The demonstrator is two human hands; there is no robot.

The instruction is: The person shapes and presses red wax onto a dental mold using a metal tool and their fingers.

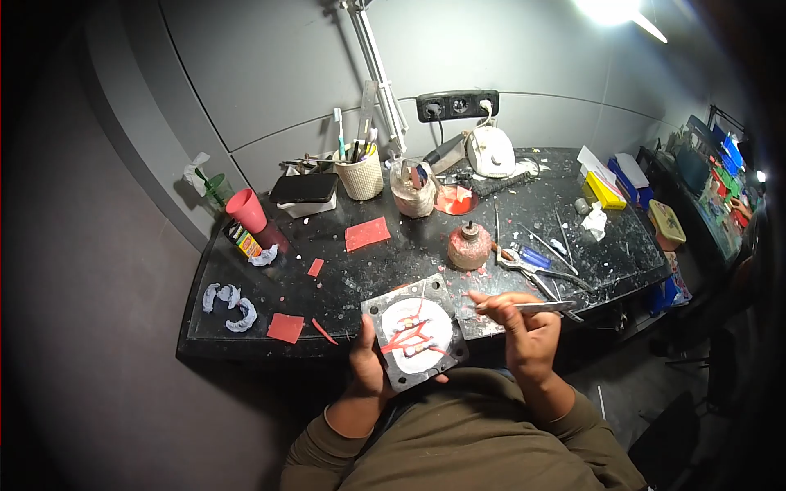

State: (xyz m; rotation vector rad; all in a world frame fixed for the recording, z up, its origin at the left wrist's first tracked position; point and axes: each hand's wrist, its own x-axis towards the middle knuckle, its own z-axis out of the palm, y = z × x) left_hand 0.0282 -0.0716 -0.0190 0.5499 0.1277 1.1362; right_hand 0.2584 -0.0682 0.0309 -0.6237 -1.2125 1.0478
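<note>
My left hand (367, 366) grips a square metal dental flask (449, 313) by its left side and underneath, tilted over the table's front edge. White plaster (395, 317) fills its round middle. Red wax strips (414, 336) branch across the plaster between small parts too fine to make out. My right hand (530, 337) is closed around a thin metal wax knife (547, 307), just right of the flask and apart from it. The knife's handle end points right; its working tip is hidden by the fingers or too small to see.
A wax-stained burner (470, 248) stands behind the flask. Pliers (536, 263) and metal tools lie to its right. Red wax sheets (367, 234) and white dental casts (241, 314) lie left. A tool cup (360, 177), a jar (412, 193) and a pink cup (246, 210) stand farther back.
</note>
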